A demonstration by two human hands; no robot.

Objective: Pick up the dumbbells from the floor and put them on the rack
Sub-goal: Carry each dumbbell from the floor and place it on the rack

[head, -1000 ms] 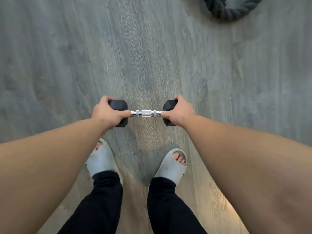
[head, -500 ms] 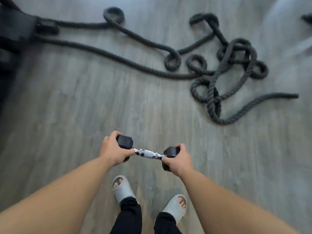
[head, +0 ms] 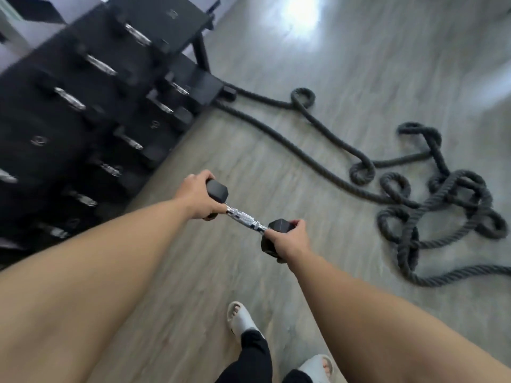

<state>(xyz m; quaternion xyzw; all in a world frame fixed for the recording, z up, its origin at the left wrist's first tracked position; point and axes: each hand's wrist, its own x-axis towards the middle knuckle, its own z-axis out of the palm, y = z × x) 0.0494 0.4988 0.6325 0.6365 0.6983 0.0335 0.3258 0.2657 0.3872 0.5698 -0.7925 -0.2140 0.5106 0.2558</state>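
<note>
Dumbbell (head: 243, 218) carried off the floor, one hex head in each hand. Left hand (head: 197, 196) closed around far head, right hand (head: 289, 240) closed around near head, both grips fully wrapped; chrome handle bare between. Held by the ends probably for a level two-handed set-down into a slot. Rack (head: 91, 106) near, up-left, tiers loaded with other dumbbells, blurred. Battle rope (head: 431, 200) sprawled on floor (head: 249, 286) to right, well apart from the feet. Transport step, placement not yet done. Free slot hard to tell through blur.
</note>
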